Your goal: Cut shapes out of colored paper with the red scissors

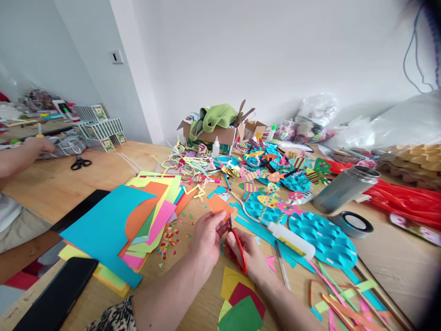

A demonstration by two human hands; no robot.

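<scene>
Orange paper (217, 203), a small angular piece, was held just above the pale wooden bench (110, 168) by a person's bare left hand (208, 236), its grip pinching the lower edge between thumb and fingers. The bare right hand (250, 253) had its grip closed around red-handled scissors (244, 257), the dark blades pointing up at the paper's right side (whether they were biting into it could not be told). Left of the hands lay a fanned stack of coloured paper sheets (110, 218), a large blue one on top, beside a scatter of tiny multicoloured paper scraps (169, 239). Below the hands sat overlapping yellow, dark red and green paper pieces (243, 315). To the right, a white plastic glue bottle (294, 241) lay on its side near a slim pen (282, 264) and a bumpy turquoise disc (324, 239); striped and spotted paper fish (268, 201) spread out behind. At far left, another person's hand (43, 145) showed near black-handled scissors (81, 162).
</scene>
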